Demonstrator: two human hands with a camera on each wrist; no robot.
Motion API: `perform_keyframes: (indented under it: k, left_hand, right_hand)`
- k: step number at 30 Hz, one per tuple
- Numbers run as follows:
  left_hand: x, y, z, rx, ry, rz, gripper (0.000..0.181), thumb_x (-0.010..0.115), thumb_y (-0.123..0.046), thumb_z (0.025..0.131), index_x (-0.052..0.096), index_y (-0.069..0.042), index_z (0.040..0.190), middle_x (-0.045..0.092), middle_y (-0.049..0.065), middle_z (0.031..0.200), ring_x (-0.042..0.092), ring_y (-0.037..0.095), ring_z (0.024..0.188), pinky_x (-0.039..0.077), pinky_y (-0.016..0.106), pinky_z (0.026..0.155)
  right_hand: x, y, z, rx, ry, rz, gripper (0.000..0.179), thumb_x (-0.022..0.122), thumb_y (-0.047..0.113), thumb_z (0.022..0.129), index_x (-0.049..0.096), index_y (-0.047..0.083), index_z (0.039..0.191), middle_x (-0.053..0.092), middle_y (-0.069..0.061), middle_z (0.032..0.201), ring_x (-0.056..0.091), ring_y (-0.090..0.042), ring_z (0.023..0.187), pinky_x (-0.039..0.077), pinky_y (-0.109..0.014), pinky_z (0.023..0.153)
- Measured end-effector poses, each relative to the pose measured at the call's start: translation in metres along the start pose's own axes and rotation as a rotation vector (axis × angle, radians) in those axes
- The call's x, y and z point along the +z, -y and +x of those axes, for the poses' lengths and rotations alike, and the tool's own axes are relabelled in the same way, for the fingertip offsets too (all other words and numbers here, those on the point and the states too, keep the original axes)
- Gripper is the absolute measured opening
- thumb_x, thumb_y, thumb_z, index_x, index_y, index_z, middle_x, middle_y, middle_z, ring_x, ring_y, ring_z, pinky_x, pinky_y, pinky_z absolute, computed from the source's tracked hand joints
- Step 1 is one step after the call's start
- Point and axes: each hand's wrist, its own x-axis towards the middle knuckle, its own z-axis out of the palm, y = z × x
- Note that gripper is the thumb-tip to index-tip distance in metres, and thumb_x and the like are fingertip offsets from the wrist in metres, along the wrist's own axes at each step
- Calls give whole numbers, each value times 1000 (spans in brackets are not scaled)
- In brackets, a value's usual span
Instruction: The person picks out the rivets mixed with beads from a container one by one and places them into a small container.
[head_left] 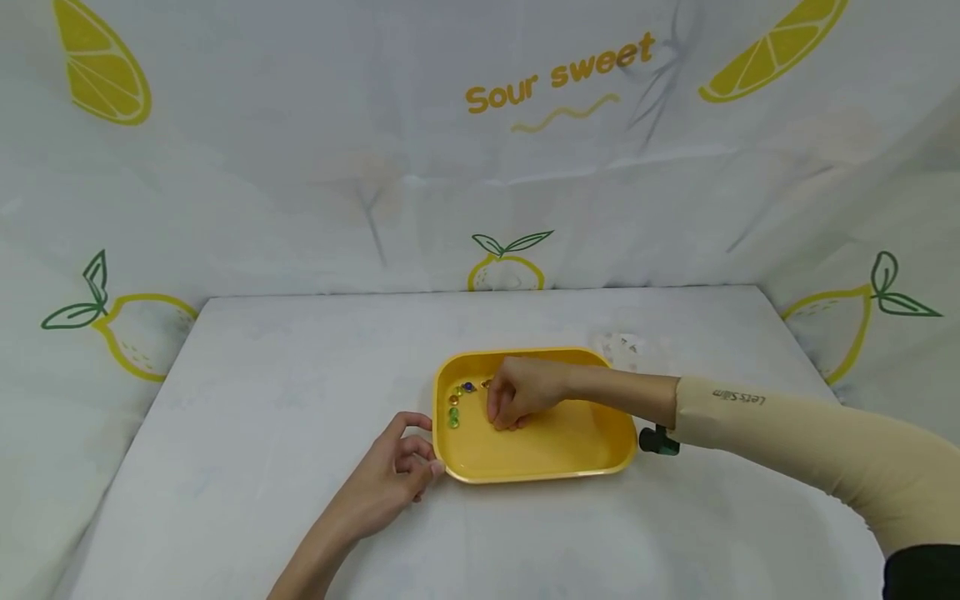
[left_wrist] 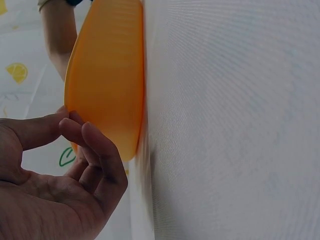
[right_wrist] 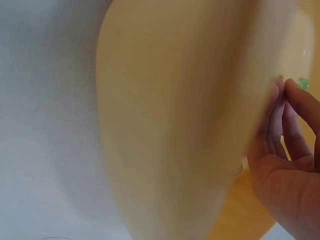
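A yellow tray (head_left: 540, 446) with rounded corners lies on the white table. Its front left corner is at my left hand (head_left: 390, 479); in the left wrist view, the thumb and curled fingers (left_wrist: 102, 145) pinch its rim. Inside the tray, my right hand (head_left: 528, 390) reaches down with fingertips bunched close to the floor. Whatever may be between those fingertips is hidden. Left of it, small glass marbles form a curved row: green marbles (head_left: 453, 417), an amber one (head_left: 454, 400) and a blue one (head_left: 468, 387). A green marble (right_wrist: 303, 83) shows beyond the right fingertips in the right wrist view.
Behind the tray's far right corner lies a small clear plastic piece (head_left: 621, 346). A dark strap device (head_left: 660, 441) sits at the right wrist, below a beige sleeve (head_left: 772, 417). A lemon-print cloth (head_left: 300, 167) hangs behind the table.
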Motion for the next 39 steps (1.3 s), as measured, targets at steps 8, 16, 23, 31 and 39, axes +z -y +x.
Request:
perform_keyframes:
  k: [8,16,23,31,39]
  left_hand:
    - [0,0,-1,8,-5,-2,50,70,-10,102,44,-8,145,70,9,101,58,18,71,49,24,62]
    - [-1,0,-1,12,-3,-2,51,71,-10,102,44,-8,145,71,11,102,57,16,70,48,24,61]
    - [0,-1,0,2,-4,-6,51,71,-10,102,44,-8,145,70,9,101,58,18,71,49,24,62]
    - [-1,0,0,11,-1,-7,51,71,-9,102,43,-8,144,70,9,100,58,17,70,49,24,61]
    - [-1,1,0,23,3,-11,51,71,-10,102,43,-6,145,70,10,101,58,17,71,49,24,61]
  right_hand:
    - [0,0,2,-14,-7,-27,4,77,1,96,79,0,93,76,-7,75,63,-6,61,57,-21,63]
    - [-8,5,-1,-42,-15,-10,7,72,-1,95,78,0,93,73,-3,76,62,-9,65,56,-22,66]
    - [-15,19,-9,-58,-39,27,10,69,2,98,79,1,101,76,-3,85,66,-11,74,62,-27,76]
    - [-24,35,-24,-107,-101,87,12,71,6,100,78,1,109,79,-22,103,73,-19,84,67,-35,83]
    - [-28,39,-36,-110,-154,124,12,75,11,100,78,4,110,82,-9,101,76,-39,95,67,-49,90]
